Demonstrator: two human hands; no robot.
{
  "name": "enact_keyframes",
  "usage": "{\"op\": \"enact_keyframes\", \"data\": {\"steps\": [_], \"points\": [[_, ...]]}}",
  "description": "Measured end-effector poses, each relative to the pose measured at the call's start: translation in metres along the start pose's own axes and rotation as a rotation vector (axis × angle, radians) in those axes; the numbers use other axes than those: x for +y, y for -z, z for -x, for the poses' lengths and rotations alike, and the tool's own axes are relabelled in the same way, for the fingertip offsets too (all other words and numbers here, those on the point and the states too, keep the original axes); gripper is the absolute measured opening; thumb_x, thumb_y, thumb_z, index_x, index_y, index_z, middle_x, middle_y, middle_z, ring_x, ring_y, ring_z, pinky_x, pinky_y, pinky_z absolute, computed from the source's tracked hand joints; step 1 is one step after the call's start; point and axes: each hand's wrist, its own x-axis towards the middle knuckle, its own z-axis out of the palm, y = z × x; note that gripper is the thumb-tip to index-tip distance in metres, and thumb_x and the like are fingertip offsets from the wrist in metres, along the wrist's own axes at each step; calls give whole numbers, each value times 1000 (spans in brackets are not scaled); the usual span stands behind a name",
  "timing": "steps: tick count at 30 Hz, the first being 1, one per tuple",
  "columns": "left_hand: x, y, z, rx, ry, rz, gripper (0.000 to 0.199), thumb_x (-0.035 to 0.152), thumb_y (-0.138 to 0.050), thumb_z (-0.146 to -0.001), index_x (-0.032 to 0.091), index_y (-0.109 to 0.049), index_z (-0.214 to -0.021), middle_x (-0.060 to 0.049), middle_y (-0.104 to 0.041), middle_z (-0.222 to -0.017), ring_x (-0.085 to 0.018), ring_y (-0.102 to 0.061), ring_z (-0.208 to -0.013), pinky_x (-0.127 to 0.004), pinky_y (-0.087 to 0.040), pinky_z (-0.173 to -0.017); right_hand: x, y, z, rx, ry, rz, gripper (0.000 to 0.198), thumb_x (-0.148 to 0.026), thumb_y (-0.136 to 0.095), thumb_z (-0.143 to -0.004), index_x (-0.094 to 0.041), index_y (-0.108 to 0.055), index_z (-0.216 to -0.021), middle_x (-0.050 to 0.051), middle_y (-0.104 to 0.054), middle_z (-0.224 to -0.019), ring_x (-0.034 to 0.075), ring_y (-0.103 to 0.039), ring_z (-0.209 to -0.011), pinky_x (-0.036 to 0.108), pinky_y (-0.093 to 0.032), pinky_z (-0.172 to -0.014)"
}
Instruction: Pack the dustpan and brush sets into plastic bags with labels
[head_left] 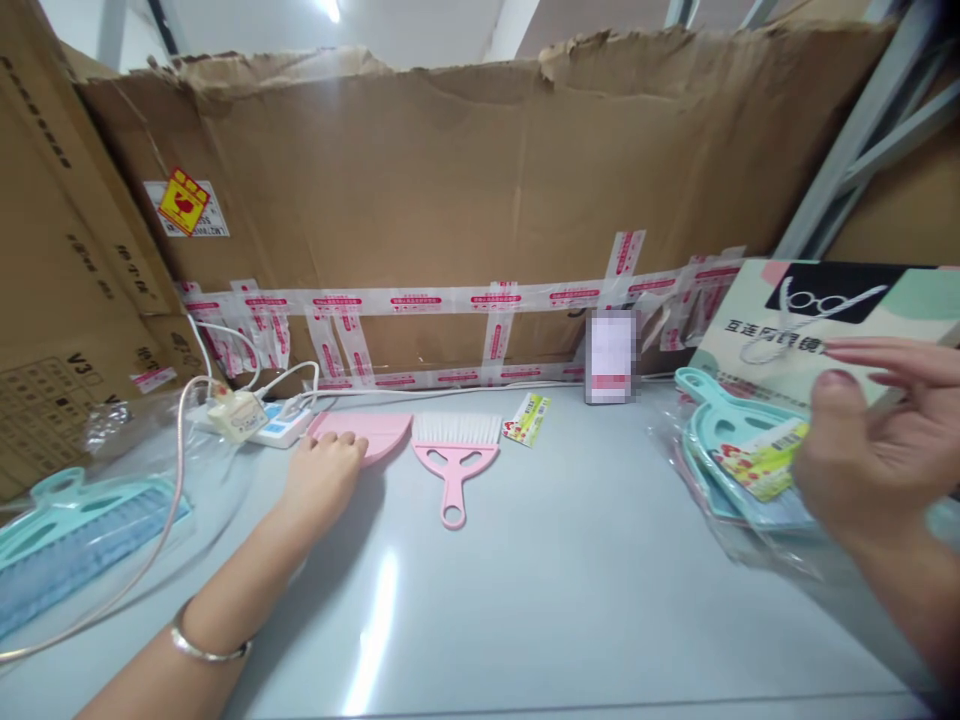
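Observation:
My left hand [327, 480], a silver bangle on its wrist, is closed with curled fingers over the pink dustpan [388, 434], hiding part of it. Right of the dustpan lies a pink hand brush [454, 460] with white bristles up and its ring handle toward me. A green and yellow paper label [527, 419] rests beside the bristles. My right hand [881, 430] is raised at the right with fingers stretched and thumb apart, holding nothing visible. Beside it lie bagged turquoise dustpan and brush sets [724, 415] with a similar label [765, 460].
A bagged turquoise brush set [90, 535] lies at the left, crossed by a white cable [178, 470]. A plug and power strip [285, 425] sit behind my left hand. A phone [611, 357] leans on the taped cardboard [450, 200]. A printed box [832, 320] stands at right.

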Motion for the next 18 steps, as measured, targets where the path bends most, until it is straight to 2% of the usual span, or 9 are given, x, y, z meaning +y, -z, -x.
{"op": "enact_keyframes", "data": {"steps": [3, 5, 7, 9, 11, 13, 16, 18], "points": [[-1, 6, 1, 133, -21, -59, 24, 4, -40, -71, 19, -58, -75, -14, -64, -81, -32, -58, -81, -42, -36, -69, -25, -23, 0, -12, 102, -234, 13, -24, -54, -76, -23, -58, -88, 9, -59, -86, 25, -57, -89, 44, -43, -76], [0, 13, 2, 273, -51, -70, 23, 6, -40, -73, 20, -57, -76, -12, -63, -81, -30, -56, -79, -42, -34, -69, -37, -36, 2, -187, 56, -297, 15, -23, -53, -77, -22, -57, -92, 8, -58, -90, 23, -56, -89, 41, -44, -75], [2, 20, 3, 408, -91, -14, 22, 7, -40, -74, 21, -56, -76, -10, -64, -81, -28, -56, -79, -41, -32, -71, -46, -51, 7, -460, -31, -315, 19, -27, -51, -79, -21, -55, -97, 8, -56, -96, 21, -55, -92, 40, -44, -79], [4, 25, 3, 518, -153, 77, 22, 8, -39, -77, 22, -55, -74, -7, -64, -82, -26, -56, -80, -40, -32, -74, -52, -67, 14, -718, -198, -351, 27, -34, -53, -79, -22, -51, -103, 7, -54, -108, 21, -52, -101, 41, -41, -87], [5, 27, 3, 592, -230, 162, 23, 10, -38, -80, 23, -55, -73, -5, -64, -81, -22, -56, -79, -38, -32, -75, -57, -82, 24, -884, -447, -457, 38, -42, -56, -75, -25, -47, -107, 7, -50, -120, 21, -48, -111, 41, -39, -92], [7, 25, 4, 639, -298, 243, 23, 12, -39, -81, 23, -55, -71, -3, -64, -79, -19, -56, -74, -36, -33, -75, -63, -90, 33, -1040, -706, -619, 45, -48, -58, -72, -25, -46, -109, 7, -50, -122, 21, -49, -111, 38, -42, -89], [12, 22, 6, 631, -399, 385, 23, 10, -40, -81, 23, -56, -70, -3, -63, -77, -17, -57, -73, -35, -35, -76, -75, -85, 44, -1367, -1002, -829, 46, -52, -56, -72, -22, -52, -106, 7, -62, -100, 18, -61, -85, 30, -48, -70], [17, 20, 8, 567, -468, 468, 24, 10, -40, -82, 23, -56, -70, -3, -63, -77, -17, -57, -75, -34, -38, -77, -84, -76, 49, -1532, -1122, -904, 44, -50, -59, -70, -21, -56, -103, 3, -65, -81, 14, -61, -66, 26, -47, -57]]}}
